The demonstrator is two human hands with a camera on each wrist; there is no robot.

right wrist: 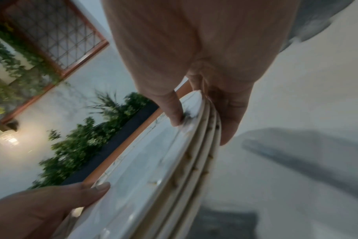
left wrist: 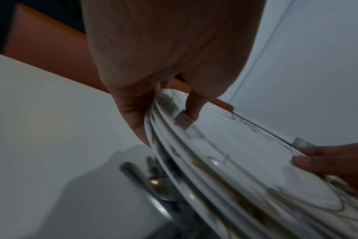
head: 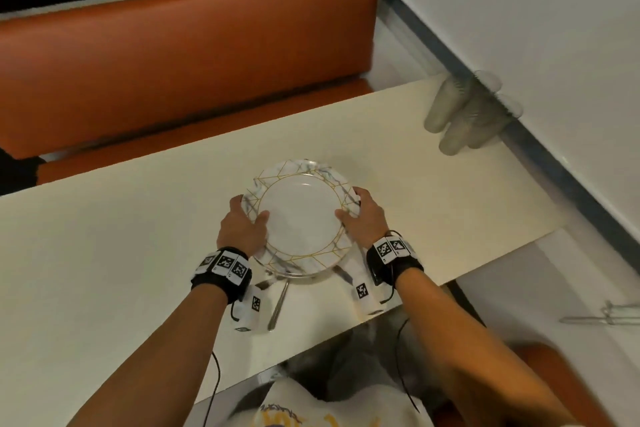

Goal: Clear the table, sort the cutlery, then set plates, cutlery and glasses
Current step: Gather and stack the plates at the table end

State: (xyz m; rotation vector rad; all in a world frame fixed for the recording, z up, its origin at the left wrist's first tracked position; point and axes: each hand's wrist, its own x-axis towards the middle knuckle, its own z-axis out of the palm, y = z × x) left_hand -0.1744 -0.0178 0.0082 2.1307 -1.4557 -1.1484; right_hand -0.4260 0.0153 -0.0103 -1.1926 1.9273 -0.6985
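Stack of round white marble-patterned plates with gold lines (head: 300,215) sat mid-table on the cream rectangular table (head: 104,253). Left hand (head: 242,222) gripped the rim at 9 o'clock, right hand (head: 362,215) at 3 o'clock, thumbs on top, fingers beneath. Metal cutlery (head: 278,305) lay at 6 o'clock; clear drinking glasses (head: 467,114) at 2 o'clock.

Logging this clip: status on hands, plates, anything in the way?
Left hand and right hand grip stack of plates by opposite rims. Cutlery lies beneath near edge. Glasses apart, far right.
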